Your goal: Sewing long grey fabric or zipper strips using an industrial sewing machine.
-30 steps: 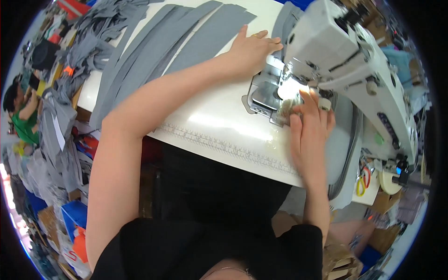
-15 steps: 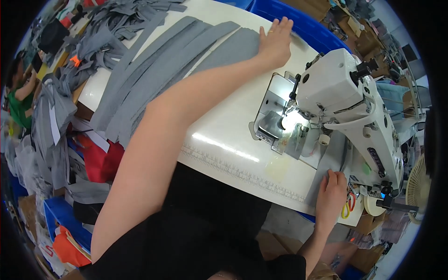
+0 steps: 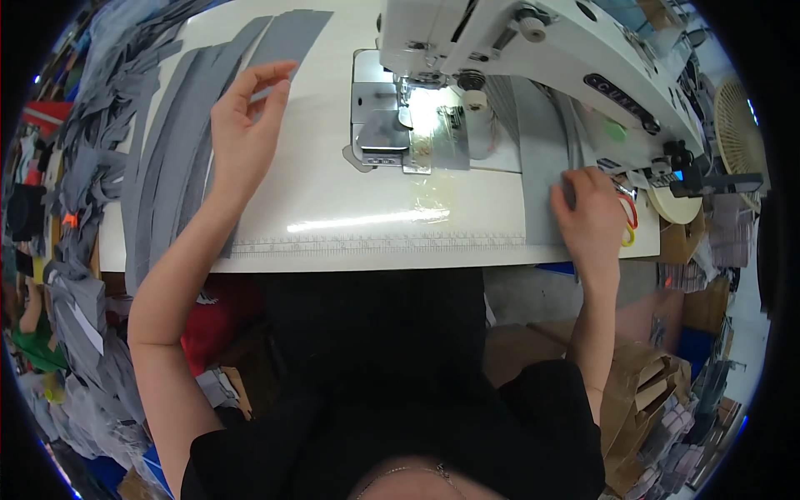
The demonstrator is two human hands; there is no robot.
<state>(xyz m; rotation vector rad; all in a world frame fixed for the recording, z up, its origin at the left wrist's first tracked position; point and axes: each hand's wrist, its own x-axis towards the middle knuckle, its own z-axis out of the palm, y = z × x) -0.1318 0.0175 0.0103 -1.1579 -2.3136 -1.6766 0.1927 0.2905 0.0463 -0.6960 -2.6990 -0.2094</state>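
My left hand (image 3: 243,133) hovers over the right side of several long grey fabric strips (image 3: 179,125) fanned out on the white table (image 3: 333,192). Its fingers are bent, the thumb stands apart from them, and nothing shows between them. My right hand (image 3: 592,210) rests on a grey fabric piece (image 3: 542,150) lying right of the needle area. Its thumb is spread from bent fingers; their tips press on the cloth. Between the hands stands a white sewing machine (image 3: 533,50), its lamp lighting the metal needle plate (image 3: 379,108).
Scissors with red and yellow handles (image 3: 628,225) lie beside my right hand. A printed ruler (image 3: 375,244) runs along the table's near edge. Piles of grey cloth (image 3: 92,142) cover the far left. A fan (image 3: 740,137) stands at right, a paper bag (image 3: 646,392) below. Another person (image 3: 37,337) is at left.
My left hand has come back from the table's far edge by the blue bin to above the strips, its fingers now bent. My right hand stays on the fabric. The view has turned.
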